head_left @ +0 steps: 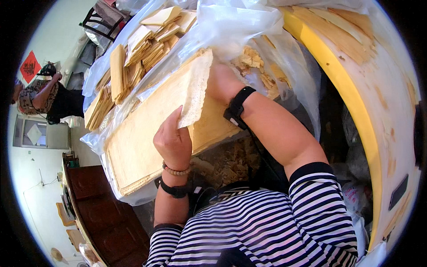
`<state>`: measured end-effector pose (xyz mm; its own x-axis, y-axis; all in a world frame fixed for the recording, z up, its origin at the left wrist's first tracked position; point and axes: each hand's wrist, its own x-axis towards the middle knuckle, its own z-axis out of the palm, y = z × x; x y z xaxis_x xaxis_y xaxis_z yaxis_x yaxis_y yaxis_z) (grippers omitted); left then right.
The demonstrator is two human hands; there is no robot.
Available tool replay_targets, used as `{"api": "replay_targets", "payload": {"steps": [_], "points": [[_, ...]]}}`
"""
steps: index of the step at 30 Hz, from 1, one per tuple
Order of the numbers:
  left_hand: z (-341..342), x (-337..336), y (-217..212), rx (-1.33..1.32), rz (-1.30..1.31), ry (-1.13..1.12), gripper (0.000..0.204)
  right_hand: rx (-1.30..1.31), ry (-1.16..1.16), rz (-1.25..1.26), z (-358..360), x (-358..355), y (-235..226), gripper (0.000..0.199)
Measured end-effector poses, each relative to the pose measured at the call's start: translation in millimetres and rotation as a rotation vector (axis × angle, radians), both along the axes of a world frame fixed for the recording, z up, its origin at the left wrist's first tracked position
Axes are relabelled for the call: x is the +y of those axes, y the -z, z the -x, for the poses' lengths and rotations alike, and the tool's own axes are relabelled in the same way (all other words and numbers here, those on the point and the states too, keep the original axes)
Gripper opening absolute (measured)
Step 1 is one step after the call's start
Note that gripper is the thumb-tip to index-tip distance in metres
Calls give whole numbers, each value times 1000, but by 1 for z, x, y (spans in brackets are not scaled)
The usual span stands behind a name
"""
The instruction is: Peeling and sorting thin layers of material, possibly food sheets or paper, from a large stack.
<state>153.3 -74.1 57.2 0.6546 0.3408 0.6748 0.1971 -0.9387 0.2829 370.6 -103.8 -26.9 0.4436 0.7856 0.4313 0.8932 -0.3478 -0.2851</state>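
Head view — left hand (172,139) pinches the near corner of a pale flap (198,89), raised over the stack of thin yellow sheets (138,147). Right hand (221,82) at the flap's far end, fingers hidden; can't tell its grip. Stack on plastic sheeting (227,22) — folded bundles (147,42) heaped beyond.

Beyond the left edge of the plastic-covered surface (133,199), a pale wall (33,167) is hung with a red paper diamond (30,66); what may be a window (32,134) is set below. Brown panelled furniture (106,209) is placed near the lower-left corner, a dark chair (98,22) past the far-left one.
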Motion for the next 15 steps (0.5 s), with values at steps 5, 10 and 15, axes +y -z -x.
{"api": "replay_targets", "payload": {"steps": [5,10,15], "points": [[4,5,-3,-96,78,24,31,48,28,-104,11,-10,-32,37],[21,17,-16,-196,236,-41,19,-149,154,-145,9,-3,-2,45],[28,27,-4,-200,345,23,20,-107,40,129,31,-19,-34,32]]}}
